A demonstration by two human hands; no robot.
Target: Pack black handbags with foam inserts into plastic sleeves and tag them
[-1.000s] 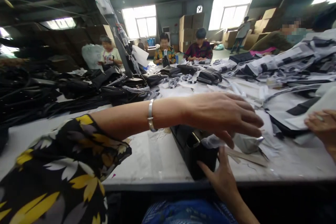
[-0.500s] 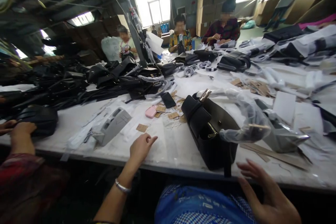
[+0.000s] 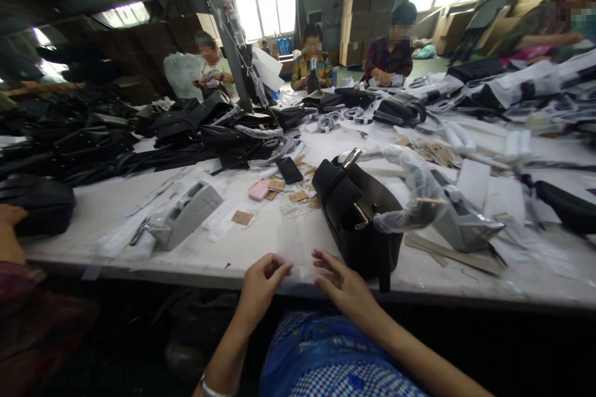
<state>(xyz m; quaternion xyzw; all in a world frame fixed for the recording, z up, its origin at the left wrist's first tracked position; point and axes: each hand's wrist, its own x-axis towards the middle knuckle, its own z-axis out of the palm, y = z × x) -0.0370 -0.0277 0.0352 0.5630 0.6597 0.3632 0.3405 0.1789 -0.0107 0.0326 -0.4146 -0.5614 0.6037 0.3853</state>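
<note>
My left hand (image 3: 264,284) is at the front table edge, thumb and forefinger pinched together; whether something thin is between them I cannot make out. Facing it, my right hand (image 3: 343,282) has its fingers apart and nothing visible in them. Between and beyond the fingertips a clear plastic sheet (image 3: 292,232) lies on the white surface. Just beyond my right hand stands a black handbag (image 3: 367,251), its flap raised and a gold zip pull showing. Its handle (image 3: 421,183) is wrapped in clear plastic and loops to the right.
Grey tape dispensers (image 3: 186,214) (image 3: 465,217) stand on both sides. Brown tags (image 3: 242,217), a pink case (image 3: 259,190) and a black phone (image 3: 289,169) lie mid-table. Black bags (image 3: 186,121) are heaped at left. Co-workers sit across; another person's hand (image 3: 12,217) is at far left.
My right hand has come left, from beyond the handbag's right side to the table edge before it. My left hand has moved slightly right and down, bringing the hands close together. The view has shifted.
</note>
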